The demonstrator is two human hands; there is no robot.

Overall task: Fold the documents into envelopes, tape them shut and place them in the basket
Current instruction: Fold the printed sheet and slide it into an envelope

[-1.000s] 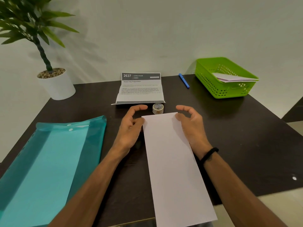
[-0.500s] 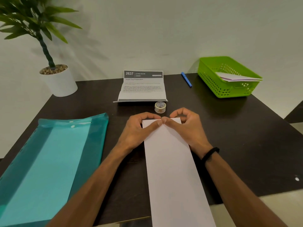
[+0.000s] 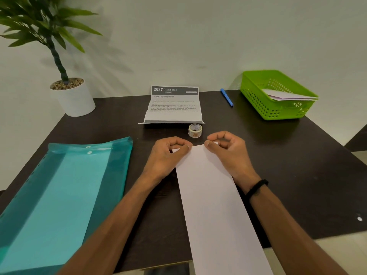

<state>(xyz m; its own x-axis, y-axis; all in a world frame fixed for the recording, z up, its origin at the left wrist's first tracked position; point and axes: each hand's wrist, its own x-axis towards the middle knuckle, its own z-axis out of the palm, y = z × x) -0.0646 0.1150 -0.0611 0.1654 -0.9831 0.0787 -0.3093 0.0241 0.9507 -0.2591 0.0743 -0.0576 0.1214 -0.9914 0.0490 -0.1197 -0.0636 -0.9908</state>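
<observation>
A long white sheet of paper point(image 3: 214, 205), folded lengthwise, lies on the dark table point(image 3: 297, 175) and runs from its middle past the near edge. My left hand point(image 3: 166, 155) pinches the sheet's far left corner. My right hand point(image 3: 228, 149) pinches the far right corner. Both thumbs press on the far edge. A small roll of tape point(image 3: 195, 130) stands just beyond my hands. The green basket point(image 3: 256, 96) sits at the far right with folded white paper point(image 3: 286, 95) inside.
A printed instruction sheet point(image 3: 173, 105) lies behind the tape. A blue pen point(image 3: 226, 97) lies between it and the basket. A teal plastic folder point(image 3: 59, 195) covers the near left. A potted plant point(image 3: 72, 96) stands at the far left corner.
My hands came together at the middle of the sheet's far edge, then slid apart to its two far corners, with fingers curled on the paper.
</observation>
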